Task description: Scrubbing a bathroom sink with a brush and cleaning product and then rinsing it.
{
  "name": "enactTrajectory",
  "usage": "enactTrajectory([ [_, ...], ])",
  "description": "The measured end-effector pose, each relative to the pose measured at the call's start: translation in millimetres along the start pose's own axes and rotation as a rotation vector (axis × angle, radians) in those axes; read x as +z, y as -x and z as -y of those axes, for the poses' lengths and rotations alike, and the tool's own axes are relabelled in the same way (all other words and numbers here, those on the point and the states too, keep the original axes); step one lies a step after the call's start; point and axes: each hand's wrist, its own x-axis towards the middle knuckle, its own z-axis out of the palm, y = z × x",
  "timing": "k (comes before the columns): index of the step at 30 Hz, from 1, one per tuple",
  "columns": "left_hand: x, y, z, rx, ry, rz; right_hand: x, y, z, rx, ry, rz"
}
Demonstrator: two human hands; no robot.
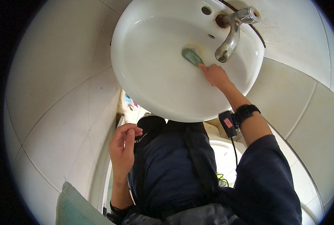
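My right hand point(215, 75) reaches into a white wash basin point(152, 78) and grips a green scrubbing brush point(192, 56), whose head presses on the basin wall just below the metal tap point(230, 37). A yellowish stain shows around the brush. On that wrist sits a black band with a small device point(234, 118). My left hand point(122, 148) hangs below the basin's front rim, fingers curled loosely, holding nothing.
White wall tiles point(50, 97) surround the basin on the left and right. A pale green object point(71, 210) sits at the lower left. My dark blue clothing point(174, 168) fills the space under the basin. A thin cable hangs from the wrist device.
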Motion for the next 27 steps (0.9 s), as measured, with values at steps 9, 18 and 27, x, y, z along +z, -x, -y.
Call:
enactTrajectory([
  [9,5,-3,-1,0.027,-0.005,0.003,9,-10,-20,0.069,-0.087,-0.162],
  [18,2,1,2,0.023,0.012,0.006,1,-19,-16,-0.146,0.016,-0.320],
  [27,8,-6,0,-0.004,0.003,0.008,4,-47,-34,0.038,-0.001,-0.385],
])
